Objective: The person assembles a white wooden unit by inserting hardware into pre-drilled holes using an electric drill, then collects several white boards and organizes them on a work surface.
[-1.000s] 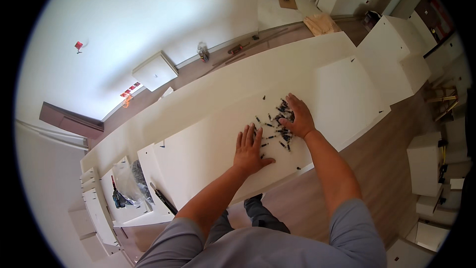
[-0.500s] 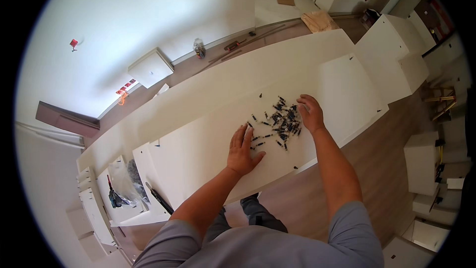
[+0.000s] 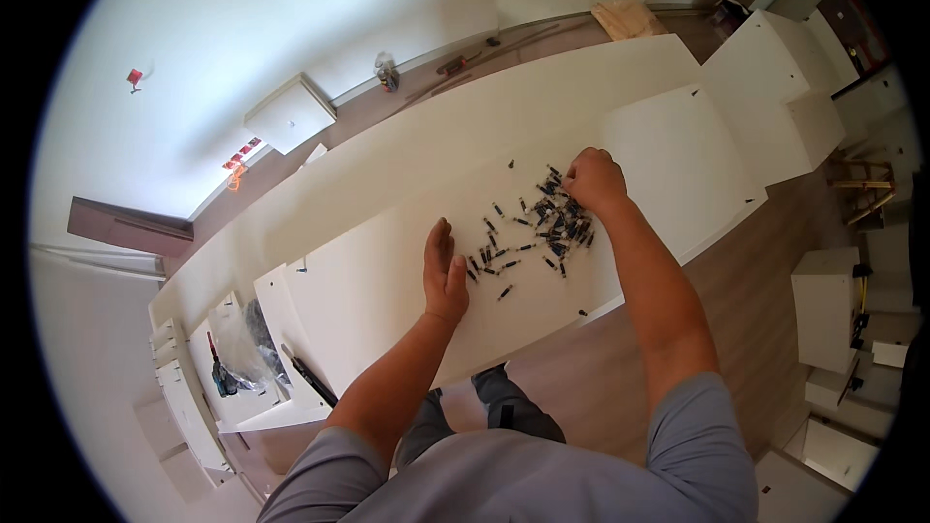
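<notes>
Small, slim, rod-shaped fittings with dark bodies and pale, metallic-looking ends (image 3: 562,221) lie in a loose heap on a broad, flat, white panel (image 3: 378,281). Taking the heap as the clock's centre, strays scatter mostly between seven and ten o'clock. The bare right hand (image 3: 597,181) is at one o'clock, its fingers curled in at the heap's edge; whether they pinch a fitting I cannot tell. The bare left hand (image 3: 446,276) stands at eight o'clock beside the nearest strays, fingers extended and close together, thumb apart, with nothing visible in its grasp.

Each fitting looks light, stiff and hard to damage, but its round body would probably roll on the smooth panel, and the shinier ends may feel slippery. A thumb-and-forefinger pinch across the dark middle seems the surest hold; strays should come up more cleanly than pieces crossed in the heap.
</notes>
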Demonstrator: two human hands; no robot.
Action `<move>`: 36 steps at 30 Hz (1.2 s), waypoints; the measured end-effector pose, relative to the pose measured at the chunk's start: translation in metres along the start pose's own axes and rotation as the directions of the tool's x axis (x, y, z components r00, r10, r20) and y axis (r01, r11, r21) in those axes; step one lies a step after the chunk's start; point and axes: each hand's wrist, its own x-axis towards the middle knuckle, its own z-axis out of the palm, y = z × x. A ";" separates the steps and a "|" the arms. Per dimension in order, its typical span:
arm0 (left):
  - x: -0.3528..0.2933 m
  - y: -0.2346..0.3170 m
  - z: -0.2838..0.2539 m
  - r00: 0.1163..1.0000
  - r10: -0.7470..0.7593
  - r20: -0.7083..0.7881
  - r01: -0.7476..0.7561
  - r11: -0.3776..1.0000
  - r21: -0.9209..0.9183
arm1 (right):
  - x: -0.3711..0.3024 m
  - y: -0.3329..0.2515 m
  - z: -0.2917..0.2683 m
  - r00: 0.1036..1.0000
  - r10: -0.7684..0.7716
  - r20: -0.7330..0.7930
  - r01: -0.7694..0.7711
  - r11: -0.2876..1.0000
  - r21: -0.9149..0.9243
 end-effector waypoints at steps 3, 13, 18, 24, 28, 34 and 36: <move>0.001 -0.004 -0.002 1.000 -0.023 -0.010 0.022 0.997 -0.070 | -0.004 0.002 0.005 0.998 -0.029 -0.047 0.032 0.998 0.061; 0.001 -0.019 -0.007 0.995 -0.094 -0.017 0.087 0.962 -0.260 | -0.079 0.078 0.033 0.910 0.317 -0.268 0.092 0.475 0.875; 0.009 -0.006 -0.010 0.961 -0.276 -0.030 0.243 0.888 -0.389 | -0.126 0.105 0.078 0.852 0.374 -0.367 0.230 0.362 0.903; -0.004 0.003 -0.041 0.882 -0.468 -0.049 0.410 0.816 -0.408 | -0.123 0.085 0.081 0.813 0.315 -0.490 0.027 0.819 0.573; -0.004 0.006 -0.038 0.851 -0.514 -0.106 0.436 0.804 -0.405 | -0.125 0.086 0.079 0.819 0.265 -0.508 0.067 0.836 0.544; 0.039 0.029 -0.053 0.718 -0.659 -0.223 0.425 0.669 -0.610 | -0.124 0.085 0.079 0.821 0.235 -0.520 0.055 0.874 0.482; 0.042 0.029 -0.043 0.803 -0.524 -0.284 0.430 0.840 -0.332 | -0.124 0.086 0.078 0.821 0.224 -0.526 0.059 0.881 0.469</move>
